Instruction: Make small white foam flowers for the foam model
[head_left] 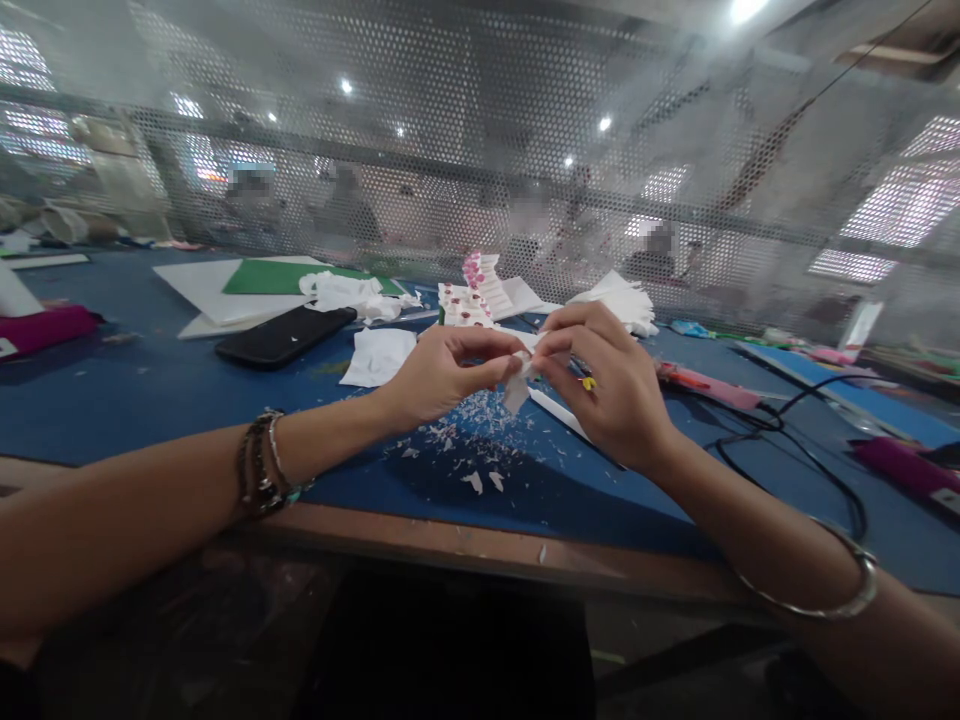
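Observation:
Both my hands meet above the middle of the blue table. Thumb and fingertips of my left hand (pixel 457 370) pinch a small piece of thin white tissue paper (pixel 516 392). From the other side my right hand (pixel 607 380) grips the same piece between thumb and forefinger. Beneath my fingers, tiny white paper scraps (pixel 480 435) lie scattered. A white pen-like stick (pixel 559 412) rests partly under my right hand, with a small yellow bit (pixel 589 383) showing by its fingers. A flat white tissue square (pixel 379 357) lies beside my left hand.
Left lie a black phone (pixel 289 335), a green sheet (pixel 300 278) and crumpled tissue (pixel 345 292). Pink-patterned pleated paper (pixel 480 290) stands behind my hands. A pink glue gun (pixel 709 385) with a black cable (pixel 817 465) is right. Perforated mesh (pixel 450 130) rises behind; blurred people are beyond.

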